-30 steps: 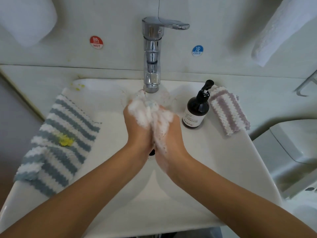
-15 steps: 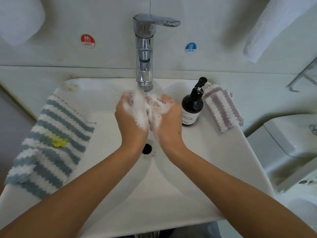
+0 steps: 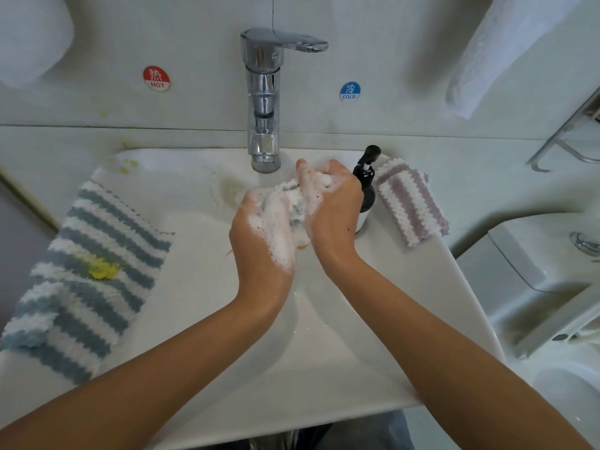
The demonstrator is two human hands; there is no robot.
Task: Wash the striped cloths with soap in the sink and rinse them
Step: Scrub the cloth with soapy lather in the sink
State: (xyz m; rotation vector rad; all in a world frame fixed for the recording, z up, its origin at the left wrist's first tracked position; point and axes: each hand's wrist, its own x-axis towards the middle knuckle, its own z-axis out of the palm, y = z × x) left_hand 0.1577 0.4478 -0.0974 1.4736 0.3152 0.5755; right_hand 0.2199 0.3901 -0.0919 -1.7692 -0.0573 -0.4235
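Observation:
Over the white sink (image 3: 201, 287), my left hand (image 3: 259, 235) and my right hand (image 3: 331, 206) both grip a small bunched cloth (image 3: 293, 209) covered in white foam, just below and right of the chrome tap (image 3: 264, 102). Little of this cloth shows through the suds. A blue-and-white striped cloth (image 3: 87, 280) with a yellow stain lies on the sink's left rim. A purple-and-white striped cloth (image 3: 409, 203) lies on the right rim. The dark soap pump bottle (image 3: 367, 183) stands behind my right hand, partly hidden.
Yellow specks (image 3: 125, 165) mark the sink's back left corner. Hot and cold stickers flank the tap on the wall. White towels (image 3: 506, 50) hang at the upper right and upper left. A toilet tank (image 3: 545, 271) stands to the right.
My hands have shifted a little to the right of the tap, with the right hand now further back, still rubbing the foamy cloth.

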